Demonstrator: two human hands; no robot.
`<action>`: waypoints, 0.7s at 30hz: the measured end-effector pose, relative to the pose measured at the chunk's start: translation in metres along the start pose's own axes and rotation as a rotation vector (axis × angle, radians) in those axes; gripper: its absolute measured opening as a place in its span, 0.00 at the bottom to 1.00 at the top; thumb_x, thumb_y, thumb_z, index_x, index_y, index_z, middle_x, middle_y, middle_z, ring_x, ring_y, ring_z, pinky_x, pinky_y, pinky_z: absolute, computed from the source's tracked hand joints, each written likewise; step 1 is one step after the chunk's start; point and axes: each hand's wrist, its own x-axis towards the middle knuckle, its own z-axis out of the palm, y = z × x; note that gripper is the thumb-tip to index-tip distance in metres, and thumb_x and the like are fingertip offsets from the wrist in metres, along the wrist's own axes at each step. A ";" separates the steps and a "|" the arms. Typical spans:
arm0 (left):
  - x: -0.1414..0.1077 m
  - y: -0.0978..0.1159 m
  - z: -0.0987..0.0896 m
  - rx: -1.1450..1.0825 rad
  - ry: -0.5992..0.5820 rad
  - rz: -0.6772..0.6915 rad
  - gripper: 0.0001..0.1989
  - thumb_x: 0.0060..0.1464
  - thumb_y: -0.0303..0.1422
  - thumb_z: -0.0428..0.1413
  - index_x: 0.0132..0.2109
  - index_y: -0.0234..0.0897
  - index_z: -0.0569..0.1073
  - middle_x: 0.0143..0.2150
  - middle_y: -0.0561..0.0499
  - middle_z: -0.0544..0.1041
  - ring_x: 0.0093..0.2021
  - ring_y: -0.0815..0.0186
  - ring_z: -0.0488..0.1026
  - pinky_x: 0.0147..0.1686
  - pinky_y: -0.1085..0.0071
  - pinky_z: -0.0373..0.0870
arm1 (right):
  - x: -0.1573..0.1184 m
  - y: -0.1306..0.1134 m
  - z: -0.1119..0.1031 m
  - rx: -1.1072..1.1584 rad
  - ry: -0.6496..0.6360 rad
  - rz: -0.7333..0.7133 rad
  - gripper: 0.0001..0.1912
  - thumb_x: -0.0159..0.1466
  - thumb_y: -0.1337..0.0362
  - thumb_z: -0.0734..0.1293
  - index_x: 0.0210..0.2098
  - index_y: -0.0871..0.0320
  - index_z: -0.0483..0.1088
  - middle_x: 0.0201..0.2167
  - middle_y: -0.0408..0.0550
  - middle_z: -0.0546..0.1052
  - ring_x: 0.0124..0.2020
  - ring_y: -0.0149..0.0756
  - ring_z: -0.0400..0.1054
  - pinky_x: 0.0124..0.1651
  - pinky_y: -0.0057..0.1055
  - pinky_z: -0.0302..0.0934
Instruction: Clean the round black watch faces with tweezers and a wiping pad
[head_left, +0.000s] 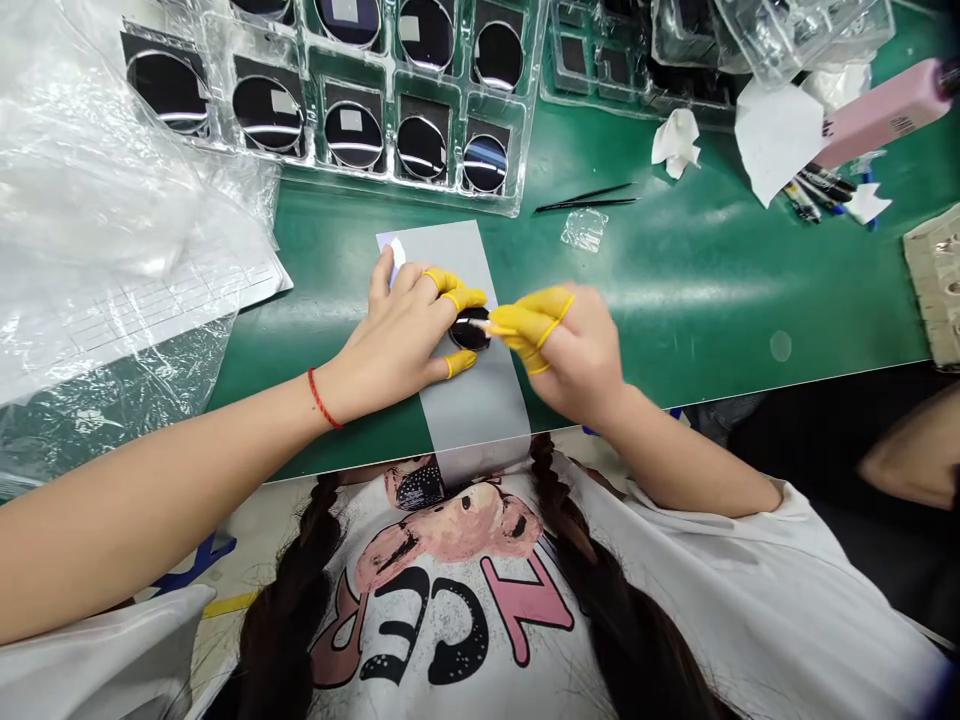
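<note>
A small round black disc lies on a grey sheet at the table's front edge. My left hand, with yellow finger cots on thumb and two fingers, rests on the sheet, its thumb and fingertips at the disc's left side, holding it. My right hand, also in yellow finger cots, pinches a thin, pale-tipped stick; the tip is over the disc's right part. Much of the stick is hidden by the fingers. A white piece shows beside my left index finger at the sheet's top left corner.
Clear trays of round dark discs stand at the back. Black tweezers and a small clear film lie behind my right hand. Plastic bags and papers cover the left. Crumpled tissue, a pink bottle and pens are at right, near another person's arm.
</note>
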 end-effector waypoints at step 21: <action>0.000 0.006 0.003 0.036 0.009 -0.066 0.21 0.60 0.37 0.57 0.59 0.40 0.71 0.53 0.43 0.71 0.62 0.46 0.63 0.68 0.33 0.44 | -0.022 -0.018 -0.005 0.190 0.129 0.398 0.09 0.72 0.61 0.62 0.40 0.54 0.74 0.33 0.44 0.79 0.34 0.32 0.71 0.37 0.32 0.64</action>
